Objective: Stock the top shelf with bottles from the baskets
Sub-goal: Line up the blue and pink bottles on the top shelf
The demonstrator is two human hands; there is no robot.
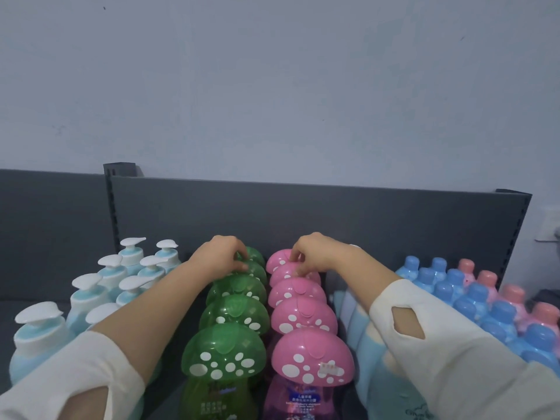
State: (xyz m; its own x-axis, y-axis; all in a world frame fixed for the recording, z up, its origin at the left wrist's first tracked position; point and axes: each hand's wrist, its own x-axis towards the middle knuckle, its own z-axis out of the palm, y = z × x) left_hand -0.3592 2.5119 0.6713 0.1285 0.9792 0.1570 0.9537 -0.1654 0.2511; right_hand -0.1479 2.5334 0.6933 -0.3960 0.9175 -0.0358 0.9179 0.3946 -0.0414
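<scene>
At the back of the top shelf (303,213), the fingers (241,266) of the left hand (219,256) curl onto the cap of the rearmost green mushroom-capped bottle (257,255), and those of the right hand (318,254) pinch the cap of the rearmost pink mushroom-capped bottle (278,262). Both bottles stand upright, ending two side-by-side rows that run to the shelf's front. White pump bottles (91,295) stand to the left and blue-capped bottles (472,307) to the right.

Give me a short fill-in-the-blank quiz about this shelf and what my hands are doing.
1. The left hand grips a spotted cap coloured ____.
2. The right hand pinches a neighbouring cap coloured ____.
3. The white-pump bottles stand to the ____ of both hands.
Missing words: green; pink; left.
</scene>
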